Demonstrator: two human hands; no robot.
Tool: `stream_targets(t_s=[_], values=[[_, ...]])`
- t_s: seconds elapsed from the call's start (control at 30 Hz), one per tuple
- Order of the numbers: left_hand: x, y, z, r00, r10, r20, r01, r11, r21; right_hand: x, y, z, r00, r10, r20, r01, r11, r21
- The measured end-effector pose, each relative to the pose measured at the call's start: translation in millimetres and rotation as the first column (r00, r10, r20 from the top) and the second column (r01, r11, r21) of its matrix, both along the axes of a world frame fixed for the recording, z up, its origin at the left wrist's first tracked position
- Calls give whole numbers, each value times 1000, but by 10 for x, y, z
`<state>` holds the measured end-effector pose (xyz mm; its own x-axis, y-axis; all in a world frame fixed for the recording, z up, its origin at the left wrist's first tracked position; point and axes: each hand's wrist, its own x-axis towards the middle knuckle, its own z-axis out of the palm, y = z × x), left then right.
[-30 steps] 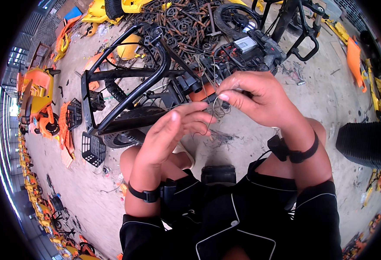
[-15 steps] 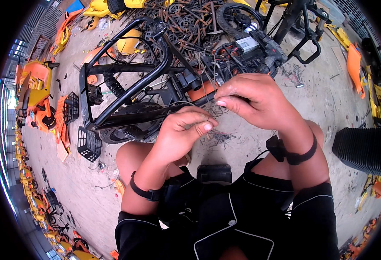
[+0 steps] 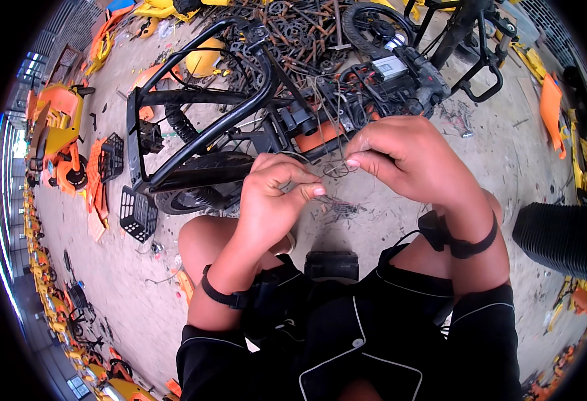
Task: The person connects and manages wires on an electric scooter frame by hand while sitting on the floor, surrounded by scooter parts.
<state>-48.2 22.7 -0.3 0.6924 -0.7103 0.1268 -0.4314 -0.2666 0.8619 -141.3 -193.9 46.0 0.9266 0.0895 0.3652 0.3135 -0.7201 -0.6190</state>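
Observation:
My left hand (image 3: 281, 194) is in a pinch, thumb against forefinger, in front of a black bike frame (image 3: 207, 146) that lies on its side. My right hand (image 3: 400, 155) is pinched too, a little higher and to the right. Thin dark wire (image 3: 338, 172) loops in the gap between the two hands and runs up toward the frame. Its strand reaches the right fingertips. Whatever sits between the left fingertips is too small to make out. Just beyond the hands are an orange part (image 3: 319, 137) of the frame and a black motor-like block (image 3: 298, 120).
A heap of rusty metal parts (image 3: 293, 40) lies beyond the frame, with a wheel (image 3: 373, 30) beside it. Small wire scraps (image 3: 340, 208) litter the floor. A black basket (image 3: 138, 215) stands left, a black ribbed bin (image 3: 559, 237) right. Yellow and orange bike parts (image 3: 63, 127) line the sides.
My hands have drawn slightly apart, the right one moving a bit to the right. More of the looped wire shows between them. The view has shifted slightly.

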Motion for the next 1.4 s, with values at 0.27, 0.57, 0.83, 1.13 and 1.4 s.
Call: stream_targets(t_s=[0.27, 0.57, 0.83, 1.13, 1.4], values=[[31, 70, 7, 996, 59, 70, -62, 997, 45, 32, 18, -9, 991, -34, -131, 31, 999, -21], [140, 201, -129, 973, -69, -221, 54, 996, -72, 87, 17, -18, 992, 9, -122, -9, 1000, -1], [139, 218, 45, 426, -364, -828, 267, 925, -269, 125, 9, -40, 998, 43, -50, -38, 995, 92], [176, 258, -19, 728, -204, -654, 175, 978, -111, 137, -5, -46, 997, 46, -54, -45, 999, 22], [169, 261, -17, 926, -120, -359, 84, 990, -113, 113, -35, -59, 999, 33, -19, -33, 999, 11]])
